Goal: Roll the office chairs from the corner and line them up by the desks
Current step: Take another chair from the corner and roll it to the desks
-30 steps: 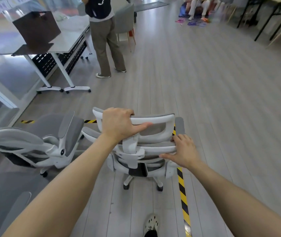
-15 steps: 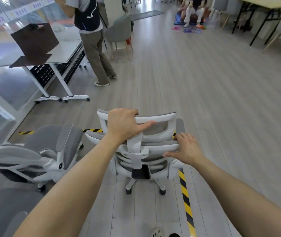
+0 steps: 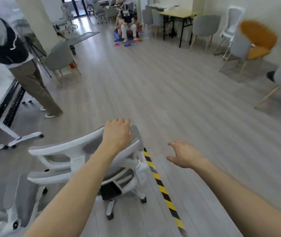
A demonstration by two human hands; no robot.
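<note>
The left hand (image 3: 117, 134) is gripping the top edge of the white office chair (image 3: 62, 147), fingers curling over its far side. The chair's back is stretching leftward from that hand, its wheeled base sitting beneath the forearm. The right hand (image 3: 183, 155) is hovering apart on the chair's right, loosely spread and holding nothing, with the striped floor tape (image 3: 162, 187) running between them.
</note>
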